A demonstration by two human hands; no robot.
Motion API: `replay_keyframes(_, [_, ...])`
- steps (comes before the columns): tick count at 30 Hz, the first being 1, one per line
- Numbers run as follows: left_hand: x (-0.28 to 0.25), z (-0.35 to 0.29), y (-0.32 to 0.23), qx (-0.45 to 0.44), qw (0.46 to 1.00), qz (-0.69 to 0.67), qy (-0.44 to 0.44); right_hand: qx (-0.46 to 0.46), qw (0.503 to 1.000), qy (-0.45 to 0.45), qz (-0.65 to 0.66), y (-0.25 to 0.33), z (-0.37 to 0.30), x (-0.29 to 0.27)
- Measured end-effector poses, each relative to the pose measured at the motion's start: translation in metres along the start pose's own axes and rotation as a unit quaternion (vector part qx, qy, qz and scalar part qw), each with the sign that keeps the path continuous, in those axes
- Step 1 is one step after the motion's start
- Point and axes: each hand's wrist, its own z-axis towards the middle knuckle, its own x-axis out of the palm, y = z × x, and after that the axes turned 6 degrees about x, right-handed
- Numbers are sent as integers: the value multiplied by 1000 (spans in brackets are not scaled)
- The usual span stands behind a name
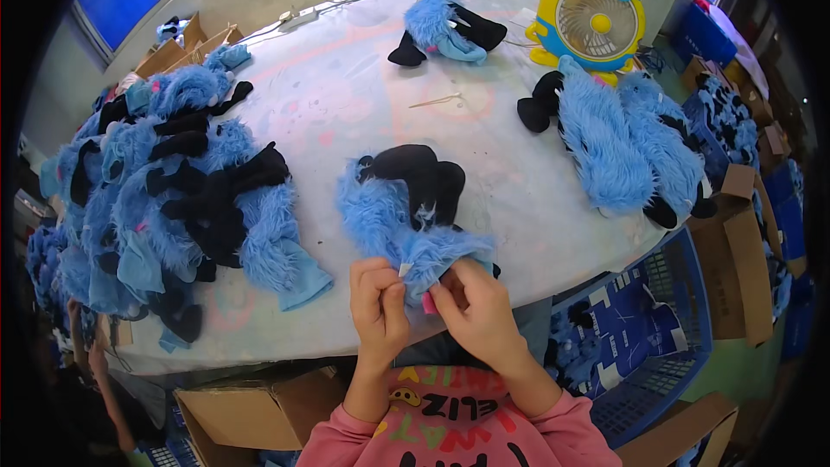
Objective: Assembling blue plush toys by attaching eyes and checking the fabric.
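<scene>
A furry blue plush toy piece [372, 207] with black limbs [424, 175] lies at the front edge of the table. My left hand [380, 307] is closed, its fingers pinching the plush edge beside a small white tag [405, 270]. On the other side, my right hand [478, 307] grips the same plush with bent fingers. Between the two hands a bit of pink [429, 303] shows. Exactly what the fingertips press on is hidden under fur and fingers.
A heap of similar plush pieces [130, 182] covers the left side. Others lie at right [605, 147] and far back [432, 22]. A yellow fan [596, 17] stands back right, a thin stick [435, 101] mid-table. A blue crate [692, 294] and cartons surround the table; another person's arm [99, 372] is lower left.
</scene>
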Motion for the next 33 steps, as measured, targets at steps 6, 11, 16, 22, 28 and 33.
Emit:
replay_keyframes(6, [3, -4, 2, -57, 993, -24, -102, -183, 974, -13, 133, -12, 7, 2])
replay_keyframes(11, [-2, -1, 7, -53, 982, -9, -179, -51, 971, 79, 220, -5, 1, 1])
replay_keyframes(16, [-8, 3, 3, -47, 983, -43, -174, 45, 961, 125, 241, -3, 3, 2])
replay_keyframes(22, [-8, 6, -5, -50, 992, 17, -113, -130, 951, 50, 276, -19, 5, 20])
replay_keyframes(28, [-11, 5, -2, -78, 986, 95, -117, -45, 880, 90, 464, -18, -4, 24])
replay_keyframes(33, [-22, 7, 10, -116, 980, 48, -156, -13, 945, 116, 305, -8, -4, 8])
